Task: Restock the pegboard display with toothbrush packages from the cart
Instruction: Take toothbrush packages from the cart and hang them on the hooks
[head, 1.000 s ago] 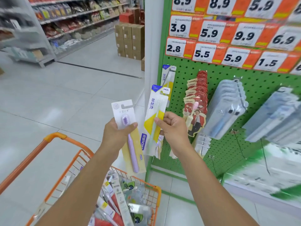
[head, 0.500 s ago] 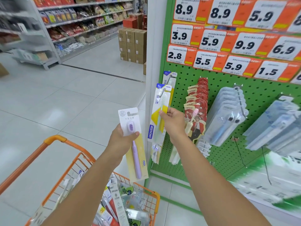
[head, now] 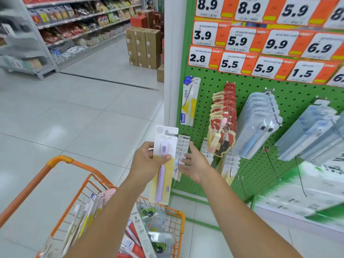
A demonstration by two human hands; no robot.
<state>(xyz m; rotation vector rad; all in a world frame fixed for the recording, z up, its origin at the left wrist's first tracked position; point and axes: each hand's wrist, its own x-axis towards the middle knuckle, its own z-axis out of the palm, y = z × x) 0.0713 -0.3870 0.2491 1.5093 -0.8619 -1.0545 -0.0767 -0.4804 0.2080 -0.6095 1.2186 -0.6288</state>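
My left hand [head: 149,161] grips a white-and-yellow package with a purple toothbrush [head: 163,164], held upright in front of the green pegboard [head: 208,84]. My right hand [head: 193,164] is empty, fingers spread, just right of that package and near a low row of white packages [head: 183,146]. A blue-and-yellow toothbrush package [head: 189,101] hangs on a hook at the pegboard's upper left. The orange cart [head: 61,161] below my arms holds several toothbrush packages [head: 141,229].
Red cartoon packages [head: 223,116] and clear blister packs [head: 258,123] hang further right on the board. Orange price tags [head: 260,41] fill its top. Stacked cardboard boxes [head: 143,47] and store shelves [head: 74,25] stand across the tiled aisle. A green shelf edge [head: 297,211] juts out lower right.
My right hand hung the blue-and-yellow package on the upper-left hook, let it go and dropped down, empty. My left hand moved the purple package rightward, closer to the board.
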